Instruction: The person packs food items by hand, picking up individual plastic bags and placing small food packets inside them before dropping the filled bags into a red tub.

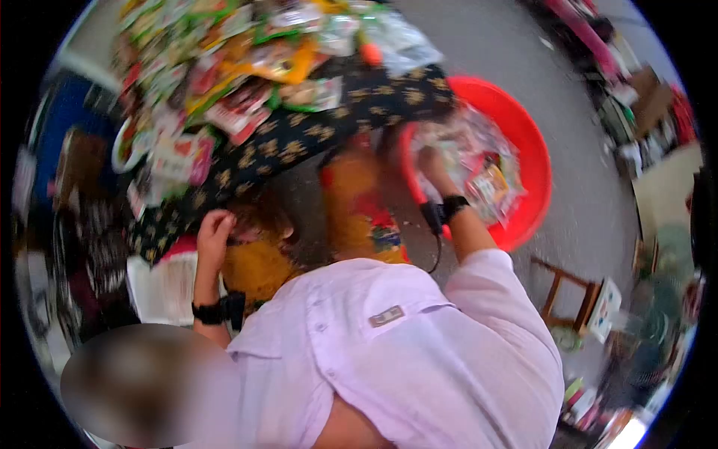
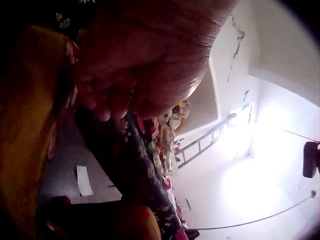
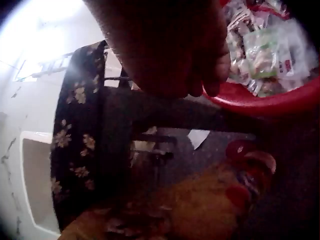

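Note:
My left hand is raised above my lap, just in front of the table edge, its fingers loosely bent with nothing in them. In the left wrist view the same hand shows its palm and hanging fingertips. My right hand, blurred, is over the left side of a red plastic basin. Seen from the right wrist, that hand has its fingers hanging loosely at the rim, and nothing shows in them. Clear plastic packets of food lie in the basin.
A table with a dark flowered cloth carries a heap of colourful snack packets. At its left edge is a white bowl. A small wooden stool stands on the grey floor at the right. My knees are under the table edge.

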`<state>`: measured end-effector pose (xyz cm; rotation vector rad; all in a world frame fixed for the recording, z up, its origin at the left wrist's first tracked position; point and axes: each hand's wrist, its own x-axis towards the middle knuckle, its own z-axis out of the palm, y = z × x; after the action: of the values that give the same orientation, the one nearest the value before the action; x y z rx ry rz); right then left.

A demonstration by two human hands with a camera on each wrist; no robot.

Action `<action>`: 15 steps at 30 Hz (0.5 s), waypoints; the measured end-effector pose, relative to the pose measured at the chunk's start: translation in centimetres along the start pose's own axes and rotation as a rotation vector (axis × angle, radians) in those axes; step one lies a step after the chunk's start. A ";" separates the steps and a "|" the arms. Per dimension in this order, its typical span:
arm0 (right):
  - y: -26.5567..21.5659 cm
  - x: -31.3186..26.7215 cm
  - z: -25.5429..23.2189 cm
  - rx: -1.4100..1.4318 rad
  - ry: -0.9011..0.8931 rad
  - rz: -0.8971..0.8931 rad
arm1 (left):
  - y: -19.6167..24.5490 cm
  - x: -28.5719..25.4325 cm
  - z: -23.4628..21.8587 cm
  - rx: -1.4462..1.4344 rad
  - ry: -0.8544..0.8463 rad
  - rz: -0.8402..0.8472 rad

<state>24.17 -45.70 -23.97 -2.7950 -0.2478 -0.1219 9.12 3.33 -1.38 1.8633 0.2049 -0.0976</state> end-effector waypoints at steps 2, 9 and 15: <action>-4.6 -0.1 -5.1 0.315 0.070 -0.007 | 1.8 -1.2 -0.5 -0.071 0.155 -0.051; -15.8 -0.8 -10.0 0.656 0.027 -0.141 | -3.4 -5.6 -6.3 0.321 0.508 0.012; -26.2 -2.6 -13.6 0.579 0.098 -0.395 | -10.4 -8.5 -12.2 0.813 0.860 0.004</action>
<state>16.05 -26.25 -3.13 -2.1326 -0.6873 -0.2361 -1.62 17.18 -6.10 2.6124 0.8486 0.7402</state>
